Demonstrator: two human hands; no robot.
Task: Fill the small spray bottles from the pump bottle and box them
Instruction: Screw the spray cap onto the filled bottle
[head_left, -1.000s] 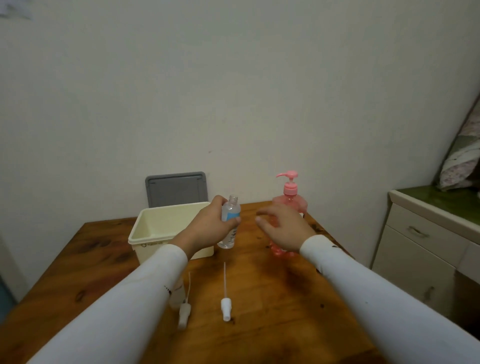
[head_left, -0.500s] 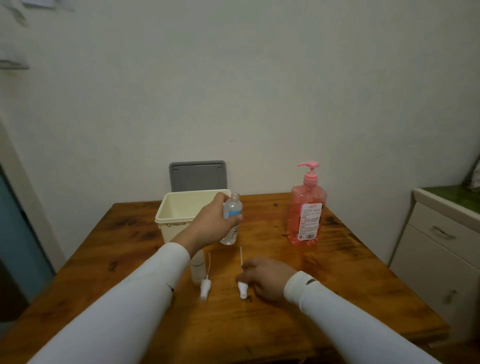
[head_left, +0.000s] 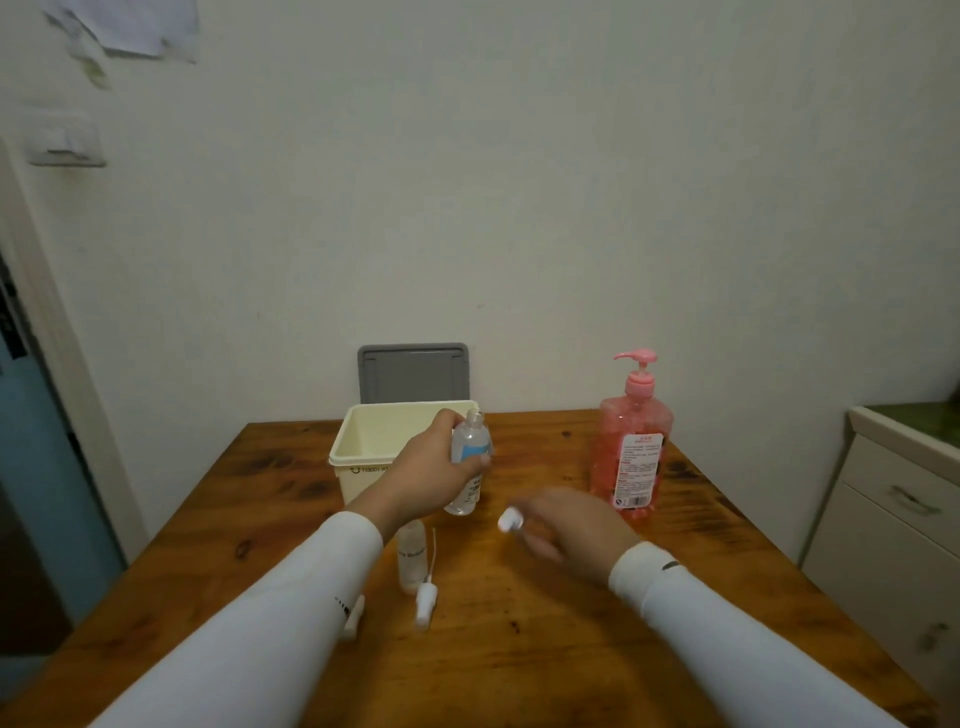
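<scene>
Box (head_left: 363, 441) sits open at the bench's (head_left: 571, 649) far edge; just right of it your left hand (head_left: 436, 478) grips a small uncapped spray bottle (head_left: 470, 457) upright. Your blurred right hand (head_left: 566, 530) pinches a white spray cap (head_left: 510, 519), pump bottle (head_left: 631, 447) farther right.

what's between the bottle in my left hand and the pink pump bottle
Bare wooden table separates the small spray bottle and pump bottle; the right hand, holding a white spray cap, sits just nearer.
</scene>
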